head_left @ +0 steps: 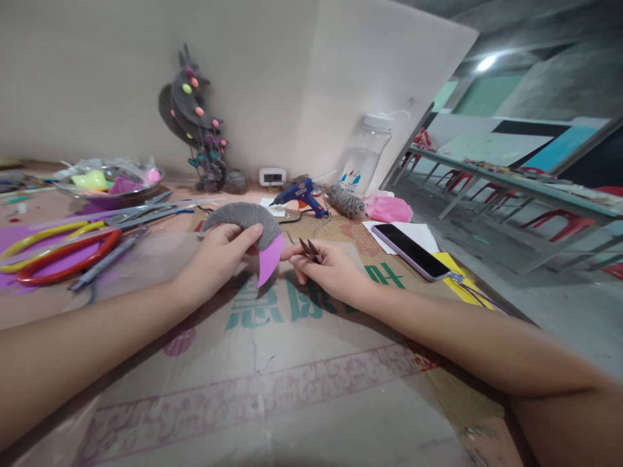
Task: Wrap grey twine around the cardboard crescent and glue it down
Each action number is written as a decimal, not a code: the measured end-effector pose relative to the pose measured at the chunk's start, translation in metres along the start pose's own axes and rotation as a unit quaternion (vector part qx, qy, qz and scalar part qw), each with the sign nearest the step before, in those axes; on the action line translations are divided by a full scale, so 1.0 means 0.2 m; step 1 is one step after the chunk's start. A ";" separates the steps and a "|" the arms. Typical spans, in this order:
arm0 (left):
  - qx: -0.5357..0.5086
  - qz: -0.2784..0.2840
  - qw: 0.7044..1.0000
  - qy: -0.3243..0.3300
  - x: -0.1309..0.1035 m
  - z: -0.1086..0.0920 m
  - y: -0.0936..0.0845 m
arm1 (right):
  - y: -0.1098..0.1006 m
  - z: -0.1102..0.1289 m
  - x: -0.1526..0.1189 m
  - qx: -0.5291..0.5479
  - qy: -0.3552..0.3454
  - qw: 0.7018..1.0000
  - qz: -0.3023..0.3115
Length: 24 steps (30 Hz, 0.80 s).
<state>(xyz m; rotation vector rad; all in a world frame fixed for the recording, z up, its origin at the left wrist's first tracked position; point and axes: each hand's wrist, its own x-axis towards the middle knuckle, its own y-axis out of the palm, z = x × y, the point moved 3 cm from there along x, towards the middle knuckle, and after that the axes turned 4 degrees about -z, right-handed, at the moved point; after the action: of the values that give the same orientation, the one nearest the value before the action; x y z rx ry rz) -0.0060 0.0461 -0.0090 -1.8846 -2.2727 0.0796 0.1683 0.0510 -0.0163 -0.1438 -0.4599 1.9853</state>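
A crescent wound with grey yarn has a bare purple tip at its lower right end. My left hand pinches it, thumb on top of the wrapped part. Close to the purple tip, my right hand is closed around small dark-bladed snips, whose points stick up above the fingers. The right fingertips are beside the tip; whether they touch it or hold yarn is too small to tell. Both hands are above the printed cardboard.
Behind the hands are a blue glue gun, grey yarn, a clock and a bottle. Scissors and a bowl are left, a phone right. A decorated crescent stands behind.
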 end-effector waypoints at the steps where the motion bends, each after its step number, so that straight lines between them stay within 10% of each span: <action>1: 0.006 0.012 1.000 0.000 0.00 0.00 0.00 | 0.00 0.00 0.00 0.001 0.003 1.000 0.000; 24: 0.041 0.050 0.998 0.005 -0.01 -0.01 0.01 | -0.01 0.00 0.02 0.010 -0.056 0.998 -0.041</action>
<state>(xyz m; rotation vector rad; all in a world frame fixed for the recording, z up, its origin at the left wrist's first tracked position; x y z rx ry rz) -0.0029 0.0437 -0.0072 -1.9508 -2.1337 0.1739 0.1679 0.0547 -0.0148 -0.0020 -0.5096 1.9228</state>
